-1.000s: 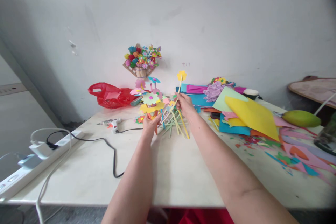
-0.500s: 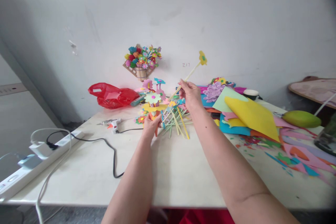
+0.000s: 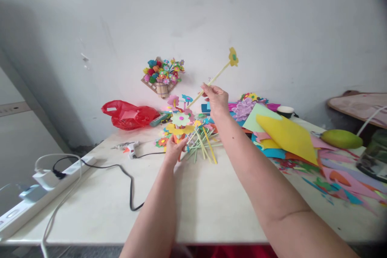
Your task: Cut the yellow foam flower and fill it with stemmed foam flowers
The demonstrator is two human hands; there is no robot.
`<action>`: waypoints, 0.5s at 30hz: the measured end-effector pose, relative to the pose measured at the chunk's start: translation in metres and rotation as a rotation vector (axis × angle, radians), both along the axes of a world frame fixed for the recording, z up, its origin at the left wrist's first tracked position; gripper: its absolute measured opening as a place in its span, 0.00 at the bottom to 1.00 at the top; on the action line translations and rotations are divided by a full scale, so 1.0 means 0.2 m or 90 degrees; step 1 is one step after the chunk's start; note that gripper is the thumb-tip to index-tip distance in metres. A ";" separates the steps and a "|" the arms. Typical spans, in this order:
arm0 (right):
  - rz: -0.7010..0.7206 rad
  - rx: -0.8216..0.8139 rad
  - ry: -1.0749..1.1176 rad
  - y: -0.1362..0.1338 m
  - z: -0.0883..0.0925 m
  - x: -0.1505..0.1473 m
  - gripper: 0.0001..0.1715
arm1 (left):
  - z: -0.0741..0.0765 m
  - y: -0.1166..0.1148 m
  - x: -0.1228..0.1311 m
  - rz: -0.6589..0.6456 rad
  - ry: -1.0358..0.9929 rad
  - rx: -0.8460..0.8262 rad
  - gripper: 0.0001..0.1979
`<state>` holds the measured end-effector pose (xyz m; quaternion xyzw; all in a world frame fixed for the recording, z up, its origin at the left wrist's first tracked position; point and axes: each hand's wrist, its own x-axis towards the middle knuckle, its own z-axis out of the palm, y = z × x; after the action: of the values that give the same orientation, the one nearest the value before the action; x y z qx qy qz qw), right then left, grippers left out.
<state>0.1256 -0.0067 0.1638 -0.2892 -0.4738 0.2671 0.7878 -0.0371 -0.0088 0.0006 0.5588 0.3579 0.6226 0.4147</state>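
Observation:
A yellow foam flower (image 3: pixel 233 57) on a long pale yellow stem is pinched between the fingers of my right hand (image 3: pixel 216 97). The stem slants down left, its lower end near the flowers of a small vase. My left hand (image 3: pixel 175 149) is wrapped round that orange vase (image 3: pixel 180 155), partly hidden by the fingers, with a yellow scalloped rim (image 3: pixel 179 129). Above the rim stand a mint flower (image 3: pixel 180 119), a pink flower (image 3: pixel 173 100) and a blue flower (image 3: pixel 187 98). Behind my left hand lies a pile of stemmed flowers (image 3: pixel 203 145).
A glue gun (image 3: pixel 130 150) lies left, its black cord running to a power strip (image 3: pixel 71 174). Behind it sits a red plastic bag (image 3: pixel 130 115). Foam sheets (image 3: pixel 287 135) and scraps cover the right side, beside a glass jar (image 3: pixel 375 157). A flower decoration (image 3: pixel 163 74) hangs on the wall.
My right hand has raised the yellow flower slightly up and to the left, so its stem's lower end sits higher, by the vase's flowers. My left hand keeps its hold on the vase.

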 end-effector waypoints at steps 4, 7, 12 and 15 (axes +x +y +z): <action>0.032 0.013 -0.030 0.03 0.02 -0.04 0.23 | 0.00 0.00 0.00 0.017 0.006 -0.008 0.20; 0.055 0.012 -0.078 0.05 0.00 -0.06 0.24 | -0.01 0.01 0.00 0.028 0.007 -0.006 0.21; 0.026 -0.018 -0.163 0.10 -0.05 -0.08 0.24 | -0.02 0.03 0.00 0.059 0.004 -0.006 0.22; -0.030 -0.010 -0.233 0.12 -0.08 -0.09 0.22 | 0.00 0.02 0.00 0.085 0.002 -0.002 0.23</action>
<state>0.1078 0.0172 0.1475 -0.3500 -0.6004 0.1952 0.6921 -0.0378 -0.0048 0.0001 0.5340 0.3960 0.6475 0.3726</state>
